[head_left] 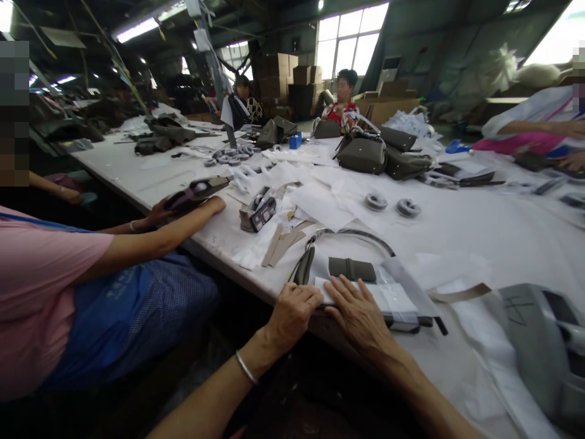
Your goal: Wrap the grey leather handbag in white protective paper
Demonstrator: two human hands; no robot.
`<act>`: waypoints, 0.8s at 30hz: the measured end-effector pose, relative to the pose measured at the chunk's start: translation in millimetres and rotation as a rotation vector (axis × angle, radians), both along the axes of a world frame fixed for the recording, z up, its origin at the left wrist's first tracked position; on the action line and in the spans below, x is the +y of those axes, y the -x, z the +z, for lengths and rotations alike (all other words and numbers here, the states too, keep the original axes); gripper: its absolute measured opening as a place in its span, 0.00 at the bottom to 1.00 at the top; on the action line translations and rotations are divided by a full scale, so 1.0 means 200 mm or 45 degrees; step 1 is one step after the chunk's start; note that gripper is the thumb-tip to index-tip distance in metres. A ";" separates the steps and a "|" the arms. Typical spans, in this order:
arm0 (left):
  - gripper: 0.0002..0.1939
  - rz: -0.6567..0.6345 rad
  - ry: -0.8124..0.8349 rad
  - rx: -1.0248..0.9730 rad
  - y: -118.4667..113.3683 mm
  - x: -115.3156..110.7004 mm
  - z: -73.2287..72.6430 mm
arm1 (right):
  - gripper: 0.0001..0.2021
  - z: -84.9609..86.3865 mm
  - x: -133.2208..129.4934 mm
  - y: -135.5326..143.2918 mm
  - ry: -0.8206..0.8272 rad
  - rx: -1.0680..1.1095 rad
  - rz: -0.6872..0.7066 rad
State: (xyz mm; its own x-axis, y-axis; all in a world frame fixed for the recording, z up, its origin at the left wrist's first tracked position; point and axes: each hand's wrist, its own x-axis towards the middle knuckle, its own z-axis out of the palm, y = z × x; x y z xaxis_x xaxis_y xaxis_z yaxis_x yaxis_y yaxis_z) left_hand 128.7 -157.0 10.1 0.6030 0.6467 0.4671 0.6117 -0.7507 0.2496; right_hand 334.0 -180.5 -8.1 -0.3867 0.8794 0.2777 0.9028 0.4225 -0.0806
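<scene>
Paper wrapping (388,299) lies flat over the olive handbag (351,269) at the near edge of the bench (479,231), and both my hands are pressing on it. My left hand (292,311) is loosely curled, its fingertips on the paper's near-left corner; my right hand (359,314) is spread flat with the fingers splayed, palm down on the sheet. Neither grips anything. I judge I am smoothing or folding the wrap around the bag, and the next move would want a firm crease without the thin paper tearing or slipping on the smooth leather. The bag looks soft, matte and leather-like, with a curved strap handle (350,235) arching away from me and a small folded tab on top. Beyond it lie scattered white paper sheets, a tape dispenser (258,213) and two tape rolls (392,204). More finished bags (361,153) stand upright farther along. To my left a co-worker's arm (155,241) rests on the bench edge.
</scene>
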 end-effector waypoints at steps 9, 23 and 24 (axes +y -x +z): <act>0.17 -0.036 -0.514 0.418 0.04 -0.06 -0.05 | 0.20 0.00 -0.01 0.03 -0.062 0.000 -0.034; 0.13 -0.197 -0.380 0.311 0.06 0.14 0.03 | 0.34 0.05 -0.04 0.06 -0.110 0.031 -0.122; 0.14 -0.192 -0.348 0.331 0.06 0.13 0.04 | 0.32 0.05 -0.04 0.06 -0.111 0.033 -0.127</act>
